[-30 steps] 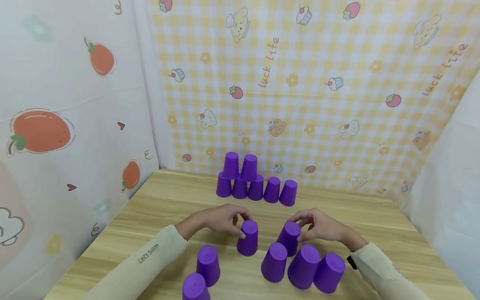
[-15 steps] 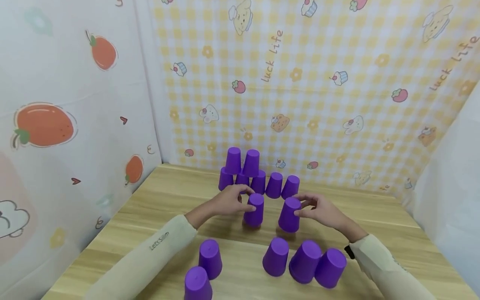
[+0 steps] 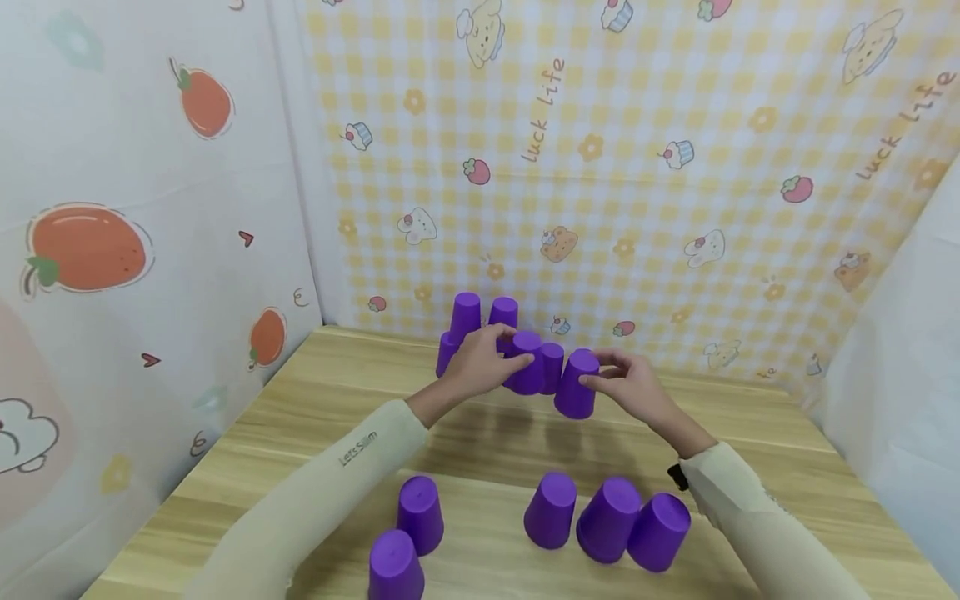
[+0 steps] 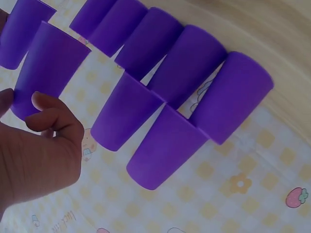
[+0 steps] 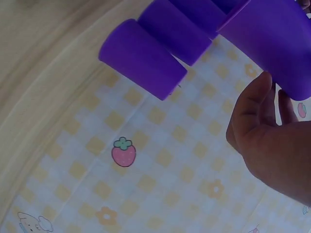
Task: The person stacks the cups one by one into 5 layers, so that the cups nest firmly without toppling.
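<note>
Two carries advance toward 12 o'clock since half a second ago: fingers of left hand (image 3: 477, 364) grasp left cup (image 3: 530, 377), those of right hand (image 3: 632, 385) grasp right cup (image 3: 574, 388), both now aloft near back row (image 3: 554, 364). Crossing of tabletop (image 3: 480, 458) looks nearly done.

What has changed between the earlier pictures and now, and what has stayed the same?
The left hand has carried its purple cup forward and up, towards the back row; the right hand has done likewise with another cup. Neither let go. The two upper cups, back row and five nearer cups stayed put.
</note>
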A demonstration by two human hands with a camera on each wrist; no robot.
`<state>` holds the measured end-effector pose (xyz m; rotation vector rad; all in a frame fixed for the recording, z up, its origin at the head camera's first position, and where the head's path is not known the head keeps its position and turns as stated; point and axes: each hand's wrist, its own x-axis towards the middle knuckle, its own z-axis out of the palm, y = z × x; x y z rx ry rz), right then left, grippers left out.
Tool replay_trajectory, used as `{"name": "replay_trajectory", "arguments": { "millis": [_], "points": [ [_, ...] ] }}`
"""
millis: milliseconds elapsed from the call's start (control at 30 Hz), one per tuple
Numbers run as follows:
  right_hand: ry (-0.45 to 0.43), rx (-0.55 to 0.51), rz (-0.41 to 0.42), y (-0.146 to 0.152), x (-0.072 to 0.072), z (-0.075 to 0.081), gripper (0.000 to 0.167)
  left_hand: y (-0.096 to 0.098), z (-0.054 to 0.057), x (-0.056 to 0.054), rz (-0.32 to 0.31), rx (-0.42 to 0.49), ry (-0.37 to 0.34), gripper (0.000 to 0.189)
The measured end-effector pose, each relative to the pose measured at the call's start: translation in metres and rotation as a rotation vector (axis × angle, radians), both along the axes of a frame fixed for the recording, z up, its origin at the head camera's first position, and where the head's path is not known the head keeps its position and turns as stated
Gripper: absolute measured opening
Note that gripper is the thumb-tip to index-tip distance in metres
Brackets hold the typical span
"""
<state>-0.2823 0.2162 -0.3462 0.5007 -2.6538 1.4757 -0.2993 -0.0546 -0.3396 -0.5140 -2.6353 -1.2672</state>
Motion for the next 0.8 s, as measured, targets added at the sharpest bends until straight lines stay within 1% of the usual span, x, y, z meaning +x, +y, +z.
{"name": "replay_trajectory", "arguments": {
  "millis": [133,300,433,533,667,800],
  "points": [
    [0.005,0.007,-0.035,-0.001,-0.008,0.01,0.049,0.009,0.009,-0.005,0.05,-0.019,0.012,0.056],
    [0.037,0.016,-0.074,-0.001,-0.02,0.025,0.05,0.016,0.013,-0.014,0.104,-0.039,0.021,0.056],
    [0.03,0.03,-0.102,0.0,-0.028,0.032,0.053,0.023,0.018,-0.021,0.159,-0.092,0.027,0.056],
    [0.015,0.029,-0.119,0.0,-0.034,0.035,0.056,0.027,0.021,-0.025,0.176,-0.116,0.05,0.054],
    [0.026,0.025,-0.139,-0.002,-0.044,0.038,0.055,0.031,0.024,-0.03,0.186,-0.12,0.078,0.052],
    [0.033,0.031,-0.155,-0.004,-0.052,0.038,0.05,0.035,0.023,-0.034,0.199,-0.117,0.07,0.052]
  ]
}}
